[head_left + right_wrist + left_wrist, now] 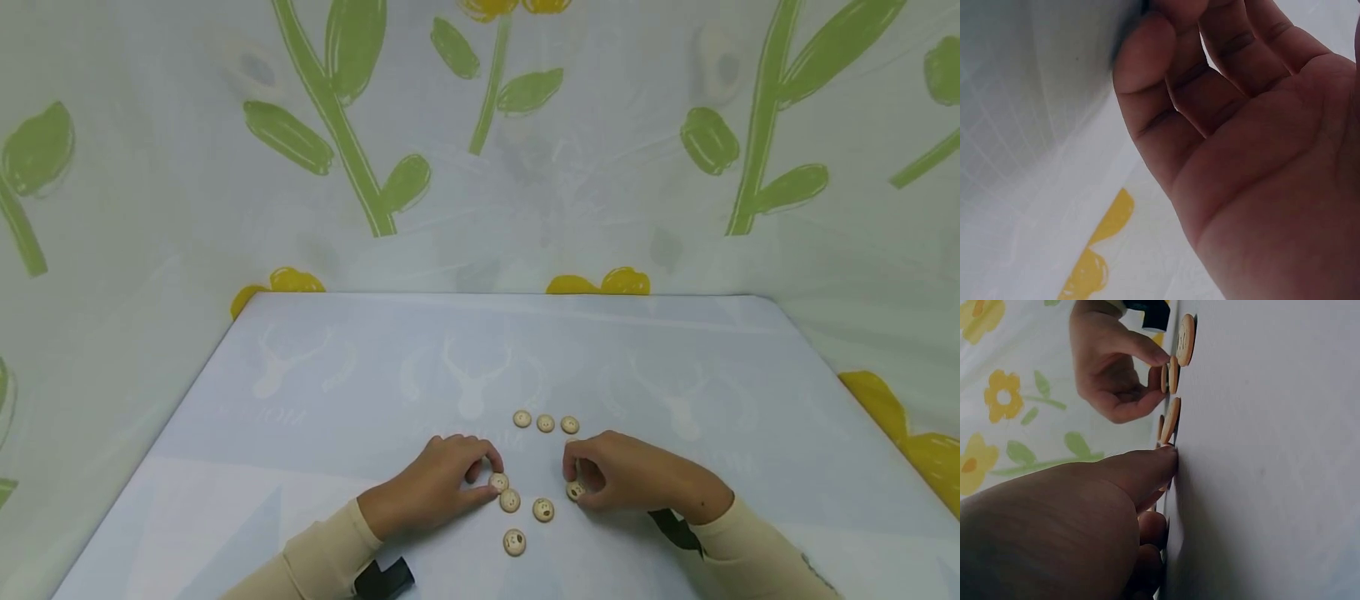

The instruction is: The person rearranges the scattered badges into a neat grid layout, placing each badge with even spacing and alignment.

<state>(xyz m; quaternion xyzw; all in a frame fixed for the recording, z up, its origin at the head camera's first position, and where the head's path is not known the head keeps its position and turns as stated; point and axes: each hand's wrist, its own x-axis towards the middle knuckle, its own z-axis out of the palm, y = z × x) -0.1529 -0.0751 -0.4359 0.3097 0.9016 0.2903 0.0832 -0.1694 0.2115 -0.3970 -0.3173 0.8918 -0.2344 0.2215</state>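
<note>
Small round wooden discs with dark printed marks lie on the pale tabletop. In the head view my left hand [431, 487] pinches one disc [498, 482] between thumb and forefinger, close by another disc [510, 501]. Across from it, my right hand [637, 471] has thumb and forefinger on a disc [575, 490], which the fingers partly cover. Between the hands is a disc [543, 510], and nearer to me sits one more [514, 542]. The left wrist view shows the discs edge-on beyond my left thumb [1147, 472]. In the right wrist view, curled fingers hide the held disc.
Beyond the hands, three discs form a short row, the middle one [545, 423] among them. The table [360, 375] has faint deer-head prints, and its far edge meets a white curtain [600, 192] with green and yellow plants. Each wrist wears a black device [384, 579].
</note>
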